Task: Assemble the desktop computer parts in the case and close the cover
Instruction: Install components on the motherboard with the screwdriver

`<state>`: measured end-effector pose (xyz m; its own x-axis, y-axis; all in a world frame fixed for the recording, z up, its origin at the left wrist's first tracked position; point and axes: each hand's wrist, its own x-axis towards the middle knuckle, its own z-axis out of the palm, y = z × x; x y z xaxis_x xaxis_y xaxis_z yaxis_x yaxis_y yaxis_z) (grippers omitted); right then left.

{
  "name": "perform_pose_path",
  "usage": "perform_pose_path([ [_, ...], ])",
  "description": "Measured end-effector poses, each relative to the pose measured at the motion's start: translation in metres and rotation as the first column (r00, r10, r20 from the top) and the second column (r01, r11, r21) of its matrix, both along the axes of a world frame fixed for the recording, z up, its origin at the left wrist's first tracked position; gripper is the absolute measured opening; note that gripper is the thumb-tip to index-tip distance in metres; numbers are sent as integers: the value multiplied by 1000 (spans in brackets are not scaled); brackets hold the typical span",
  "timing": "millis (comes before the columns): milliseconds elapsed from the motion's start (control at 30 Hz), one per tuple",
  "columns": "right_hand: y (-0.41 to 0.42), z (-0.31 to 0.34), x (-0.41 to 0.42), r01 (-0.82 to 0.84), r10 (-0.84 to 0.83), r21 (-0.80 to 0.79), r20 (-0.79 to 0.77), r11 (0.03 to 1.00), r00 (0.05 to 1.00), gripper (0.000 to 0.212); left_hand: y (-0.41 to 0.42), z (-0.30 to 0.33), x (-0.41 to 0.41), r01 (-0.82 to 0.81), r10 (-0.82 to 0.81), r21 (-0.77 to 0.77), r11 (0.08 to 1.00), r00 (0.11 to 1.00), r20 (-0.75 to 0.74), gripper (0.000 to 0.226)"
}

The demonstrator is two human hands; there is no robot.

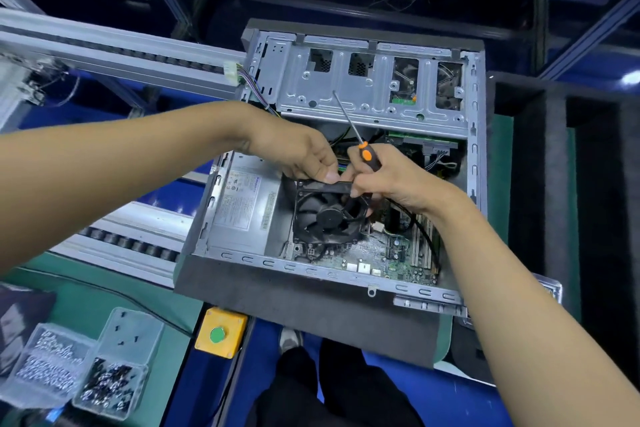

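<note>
Head view: left hand point(301, 156) pinches fan point(329, 215), right hand point(391, 177) grips screwdriver point(367, 154); power-supply label point(239, 199) unreadable

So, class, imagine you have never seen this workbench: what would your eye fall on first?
The open grey metal computer case fills the middle, with both hands meeting over the black square cooling fan inside. The right hand holds an orange-and-black screwdriver, tip up. Near left, a yellow box with a green button stands out.
</note>
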<state>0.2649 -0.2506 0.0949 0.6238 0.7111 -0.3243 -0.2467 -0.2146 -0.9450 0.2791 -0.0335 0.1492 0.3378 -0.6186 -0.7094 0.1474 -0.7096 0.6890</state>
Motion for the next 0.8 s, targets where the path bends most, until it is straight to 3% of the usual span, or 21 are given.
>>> perform_pose_path([
  [133, 1, 2, 1, 130, -133, 58, 60, 990, 989, 27, 7, 11, -4, -150, 148, -70, 986, 988, -36, 39],
  [233, 1, 4, 2, 216, -221, 186, 10, 959, 975, 27, 13, 17, -8, -291, 280, -161, 943, 956, -87, 47],
  [367, 2, 10, 4, 351, -340, 293, -89, 890, 936, 29, 18, 12, -16, -354, 324, -346, 869, 935, -141, 64],
  [500, 2, 13, 5, 410, -377, 367, -161, 835, 912, 43, 19, 16, -18, -251, 323, -350, 903, 932, 164, 51],
  [633, 2, 7, 9, 523, -508, 241, -128, 817, 852, 40, 17, 22, -17, -66, 161, -242, 968, 905, 394, 67],
  [700, 2, 4, 10, 538, -528, 127, -109, 833, 842, 37, 15, 25, -18, 13, 58, -118, 993, 813, 580, 75],
  [800, 4, 1, 8, 550, -534, 61, -172, 833, 828, 32, 16, 28, -23, 54, -116, 103, 993, 565, 817, 62],
])
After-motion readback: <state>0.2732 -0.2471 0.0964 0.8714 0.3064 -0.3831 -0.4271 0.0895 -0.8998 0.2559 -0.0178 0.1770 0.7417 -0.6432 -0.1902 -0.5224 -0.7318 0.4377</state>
